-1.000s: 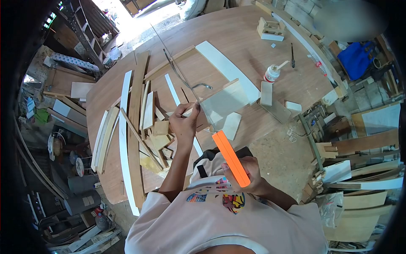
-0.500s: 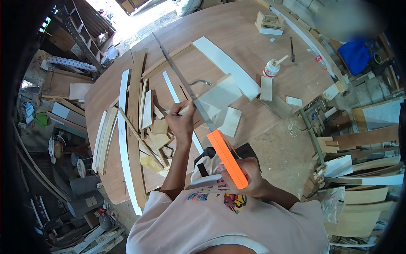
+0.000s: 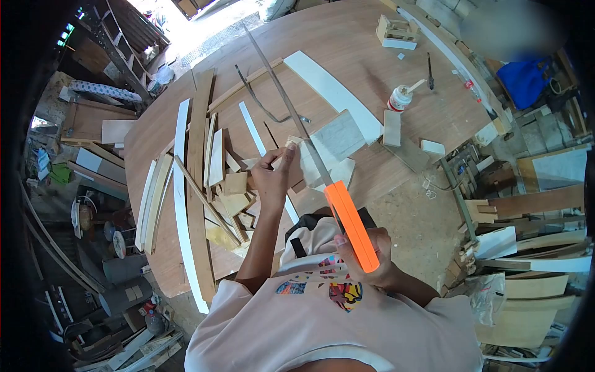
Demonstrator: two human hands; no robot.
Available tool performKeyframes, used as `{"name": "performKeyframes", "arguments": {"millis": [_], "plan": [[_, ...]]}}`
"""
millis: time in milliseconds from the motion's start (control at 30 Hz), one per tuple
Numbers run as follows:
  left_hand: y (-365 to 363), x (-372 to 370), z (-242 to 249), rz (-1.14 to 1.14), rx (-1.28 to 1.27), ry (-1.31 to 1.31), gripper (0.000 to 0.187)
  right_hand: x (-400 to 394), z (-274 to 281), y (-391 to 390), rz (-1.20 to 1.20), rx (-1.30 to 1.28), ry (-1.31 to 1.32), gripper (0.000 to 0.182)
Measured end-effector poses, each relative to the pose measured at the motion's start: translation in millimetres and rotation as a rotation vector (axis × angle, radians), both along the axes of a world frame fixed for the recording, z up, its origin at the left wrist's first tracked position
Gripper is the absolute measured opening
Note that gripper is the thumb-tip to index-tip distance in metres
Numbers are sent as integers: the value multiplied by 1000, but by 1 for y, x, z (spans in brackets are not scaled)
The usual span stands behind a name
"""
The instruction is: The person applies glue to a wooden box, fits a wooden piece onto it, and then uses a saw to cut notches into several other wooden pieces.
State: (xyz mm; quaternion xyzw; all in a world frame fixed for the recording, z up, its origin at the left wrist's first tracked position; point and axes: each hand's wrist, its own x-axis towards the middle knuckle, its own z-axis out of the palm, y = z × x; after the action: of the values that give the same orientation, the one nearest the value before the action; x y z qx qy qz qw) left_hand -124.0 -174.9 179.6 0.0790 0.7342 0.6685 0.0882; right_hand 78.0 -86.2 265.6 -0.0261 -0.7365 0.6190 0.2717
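My right hand (image 3: 383, 259) is wrapped round the orange handle (image 3: 352, 226) of a handsaw, close in front of my shirt. The long saw blade (image 3: 286, 102) slants away to the upper left over the table. My left hand (image 3: 273, 181) pinches a small piece of pale wood (image 3: 294, 141) between thumb and fingers, right beside the blade. Beyond the fingers, a flat pale panel (image 3: 338, 137) lies on the tabletop. Below the blade is a white block (image 3: 342, 173), partly hidden by the saw.
Long wood strips (image 3: 199, 167) and offcuts (image 3: 235, 201) lie on the brown table (image 3: 347, 37) at left. A curved white board (image 3: 334, 93), an open glue jar (image 3: 400, 99) and a small wooden frame (image 3: 396, 31) are farther right. Stacked boards (image 3: 533, 279) stand at the right.
The saw has moved forward and to the right. My left hand has shifted slightly right with the wood piece. A dark curved strip behind the blade now shows more fully.
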Motion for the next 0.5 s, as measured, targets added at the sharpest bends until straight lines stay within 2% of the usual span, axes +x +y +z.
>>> {"name": "performKeyframes", "arguments": {"millis": [133,233,333,400,500], "plan": [[1,8,7,-4,-27,38,30,-2,-3,5,15,-33,-2,25],[-2,11,9,-19,-10,-127,30,0,-3,6,11,28,-27,29],[-1,11,10,-17,-25,-15,27,2,-6,6,67,-19,-49,25],[1,12,10,14,-16,74,22,1,-2,3,20,-31,-44,16],[1,12,12,21,-7,78,19,1,-2,3,13,-16,-2,8]]}}
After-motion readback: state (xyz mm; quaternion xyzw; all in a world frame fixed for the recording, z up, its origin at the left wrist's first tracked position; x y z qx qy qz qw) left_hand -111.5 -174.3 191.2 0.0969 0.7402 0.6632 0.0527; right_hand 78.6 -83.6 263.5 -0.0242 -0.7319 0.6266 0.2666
